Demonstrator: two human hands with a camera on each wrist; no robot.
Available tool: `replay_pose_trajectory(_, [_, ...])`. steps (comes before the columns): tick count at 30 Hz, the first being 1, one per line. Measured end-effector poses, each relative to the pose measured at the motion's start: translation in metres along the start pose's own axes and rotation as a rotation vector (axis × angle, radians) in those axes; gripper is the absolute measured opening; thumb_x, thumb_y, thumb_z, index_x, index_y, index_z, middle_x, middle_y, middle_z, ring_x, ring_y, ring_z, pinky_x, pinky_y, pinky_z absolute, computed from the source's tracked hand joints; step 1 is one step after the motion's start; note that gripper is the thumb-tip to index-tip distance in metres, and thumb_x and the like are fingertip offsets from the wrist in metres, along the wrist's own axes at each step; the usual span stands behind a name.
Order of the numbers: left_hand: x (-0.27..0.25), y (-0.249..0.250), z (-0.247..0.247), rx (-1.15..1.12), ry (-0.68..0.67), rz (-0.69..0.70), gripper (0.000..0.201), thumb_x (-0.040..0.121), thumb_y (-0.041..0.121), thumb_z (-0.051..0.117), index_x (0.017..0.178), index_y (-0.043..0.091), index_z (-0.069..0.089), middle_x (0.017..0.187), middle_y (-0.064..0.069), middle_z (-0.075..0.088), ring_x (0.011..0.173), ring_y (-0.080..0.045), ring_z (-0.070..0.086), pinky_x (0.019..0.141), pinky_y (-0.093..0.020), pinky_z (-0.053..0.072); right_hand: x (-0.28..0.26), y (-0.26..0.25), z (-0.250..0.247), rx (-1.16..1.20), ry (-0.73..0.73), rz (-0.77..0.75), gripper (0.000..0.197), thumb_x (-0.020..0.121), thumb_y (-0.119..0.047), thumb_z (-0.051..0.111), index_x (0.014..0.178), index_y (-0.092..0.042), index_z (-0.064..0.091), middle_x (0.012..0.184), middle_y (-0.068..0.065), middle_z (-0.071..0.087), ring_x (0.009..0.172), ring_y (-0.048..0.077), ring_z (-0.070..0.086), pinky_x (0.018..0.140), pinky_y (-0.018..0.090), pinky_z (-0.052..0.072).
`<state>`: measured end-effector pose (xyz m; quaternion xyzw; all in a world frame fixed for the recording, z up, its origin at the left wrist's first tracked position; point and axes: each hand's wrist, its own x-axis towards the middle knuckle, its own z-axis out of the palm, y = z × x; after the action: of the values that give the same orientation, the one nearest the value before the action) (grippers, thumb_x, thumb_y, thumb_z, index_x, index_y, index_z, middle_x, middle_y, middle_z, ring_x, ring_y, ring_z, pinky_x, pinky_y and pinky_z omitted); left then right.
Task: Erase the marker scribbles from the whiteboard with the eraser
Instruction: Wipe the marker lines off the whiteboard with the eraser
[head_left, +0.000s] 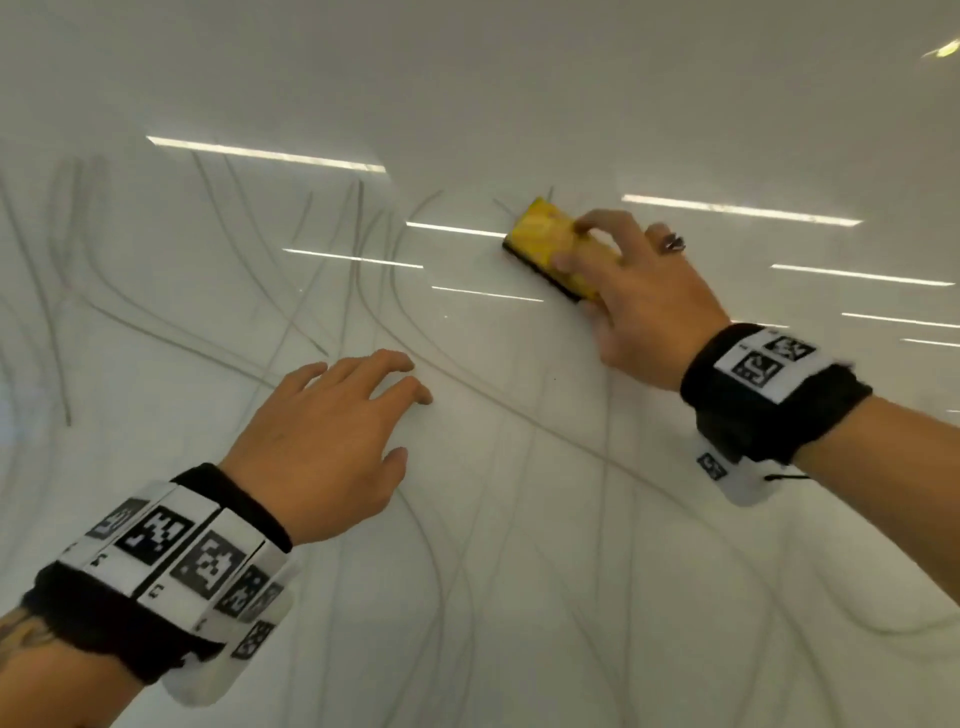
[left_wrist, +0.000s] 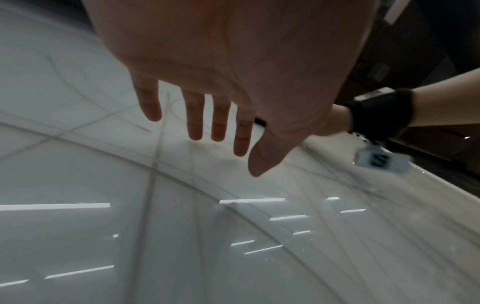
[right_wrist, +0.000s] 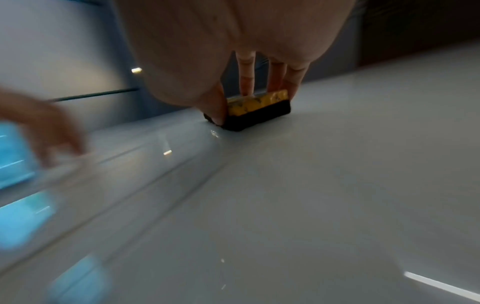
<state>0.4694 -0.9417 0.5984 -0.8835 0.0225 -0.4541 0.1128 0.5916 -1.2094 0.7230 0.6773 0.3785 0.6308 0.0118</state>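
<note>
A glossy whiteboard (head_left: 519, 493) fills the head view, crossed by thin grey marker scribbles (head_left: 358, 270) over its left, middle and lower parts. My right hand (head_left: 623, 291) grips a yellow eraser (head_left: 545, 239) with a black felt base, held flat on the board at upper centre. In the right wrist view the thumb and fingers pinch the eraser (right_wrist: 257, 107) by its sides, felt down on the whiteboard (right_wrist: 311, 195). My left hand (head_left: 337, 415) rests with spread, relaxed fingers on the board at centre left. Its straight fingers (left_wrist: 194, 115) show over the whiteboard (left_wrist: 103, 174).
Bright strips of ceiling light reflect off the board (head_left: 265, 153). The board area right of and above the eraser (head_left: 727, 130) shows no lines. Dark furniture (left_wrist: 428, 51) lies beyond the board's edge in the left wrist view.
</note>
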Motion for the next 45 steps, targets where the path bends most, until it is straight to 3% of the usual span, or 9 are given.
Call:
replay_pose_trajectory(5, [-0.016,-0.026,-0.010,0.074,0.050,-0.066,0.048,0.086,0.042,0.061,0.132,0.032,0.053,0.143,0.005,0.044,0.119,-0.022,0.053,0.091,-0.043,0.047,0.055,0.045,-0.020,-0.001,0.114,0.441,0.039,0.090,-0.013,0.060,0.127,-0.023,0.052,0.149,0.010,0.034,0.110,0.049,0.049,0.094,0.046,0.046])
replay_pose_trajectory(10, [-0.030,-0.064,-0.005,0.157,0.055,-0.069,0.046,0.082,0.038,0.067,0.126,0.026,0.058,0.133,0.002,0.052,0.112,-0.025,0.056,0.085,-0.044,0.050,-0.009,-0.060,0.026,0.056,0.015,-0.138,0.063,0.072,-0.002,0.066,0.129,-0.024,0.054,0.135,0.018,0.052,0.086,0.033,0.044,0.082,0.047,0.048])
replay_pose_trajectory(13, [-0.036,-0.082,-0.002,0.160,0.024,-0.020,0.051,0.082,0.038,0.067,0.131,0.028,0.055,0.135,0.003,0.051,0.115,-0.023,0.055,0.087,-0.043,0.049,-0.010,-0.061,0.024,0.018,-0.059,-0.226,0.047,0.081,-0.010,0.054,0.125,-0.026,0.054,0.141,0.011,0.051,0.081,0.035,0.046,0.080,0.045,0.047])
replay_pose_trajectory(19, [-0.048,-0.117,0.008,0.120,0.025,0.102,0.067,0.078,0.037,0.070,0.141,0.030,0.048,0.147,0.004,0.047,0.124,-0.021,0.053,0.095,-0.040,0.048,0.072,-0.020,0.005,-0.016,0.143,0.423,0.041,0.086,-0.009,0.062,0.124,-0.024,0.053,0.140,0.005,0.042,0.103,0.044,0.049,0.088,0.040,0.043])
replay_pose_trajectory(26, [-0.052,-0.128,0.020,0.090,0.053,0.181,0.073,0.075,0.036,0.071,0.144,0.026,0.051,0.151,-0.002,0.047,0.132,-0.025,0.051,0.103,-0.050,0.046,0.032,-0.137,0.048,-0.004,0.031,-0.142,0.053,0.075,-0.004,0.066,0.124,-0.024,0.056,0.141,0.013,0.055,0.083,0.034,0.047,0.083,0.044,0.044])
replay_pose_trajectory(33, [-0.055,-0.128,0.023,0.032,0.061,0.186,0.082,0.064,0.033,0.078,0.142,0.023,0.054,0.149,-0.003,0.050,0.132,-0.026,0.053,0.101,-0.053,0.047,0.105,-0.072,0.011,-0.071,0.134,0.564,0.039,0.089,-0.008,0.057,0.126,-0.022,0.056,0.143,0.008,0.041,0.096,0.036,0.047,0.091,0.033,0.038])
replay_pose_trajectory(37, [-0.055,-0.128,0.025,0.017,0.052,0.179,0.080,0.067,0.033,0.076,0.143,0.024,0.052,0.150,-0.003,0.048,0.135,-0.026,0.050,0.105,-0.053,0.044,0.054,-0.143,0.045,0.019,0.073,0.170,0.044,0.082,-0.011,0.063,0.125,-0.023,0.058,0.140,0.015,0.049,0.086,0.043,0.054,0.087,0.046,0.041])
replay_pose_trajectory(41, [-0.053,-0.129,0.022,0.025,0.007,0.172,0.078,0.071,0.037,0.072,0.145,0.026,0.050,0.152,-0.002,0.045,0.136,-0.025,0.048,0.107,-0.052,0.041,0.033,-0.146,0.038,-0.017,-0.057,-0.111,0.051,0.079,-0.004,0.063,0.125,-0.026,0.057,0.142,0.011,0.052,0.081,0.036,0.050,0.082,0.039,0.040])
replay_pose_trajectory(45, [-0.051,-0.127,0.018,0.011,-0.015,0.162,0.076,0.074,0.035,0.070,0.146,0.026,0.047,0.154,0.000,0.043,0.139,-0.025,0.045,0.111,-0.051,0.038,0.100,-0.078,0.012,-0.045,0.083,0.375,0.042,0.085,-0.009,0.063,0.123,-0.027,0.058,0.142,0.004,0.045,0.104,0.045,0.053,0.092,0.040,0.042])
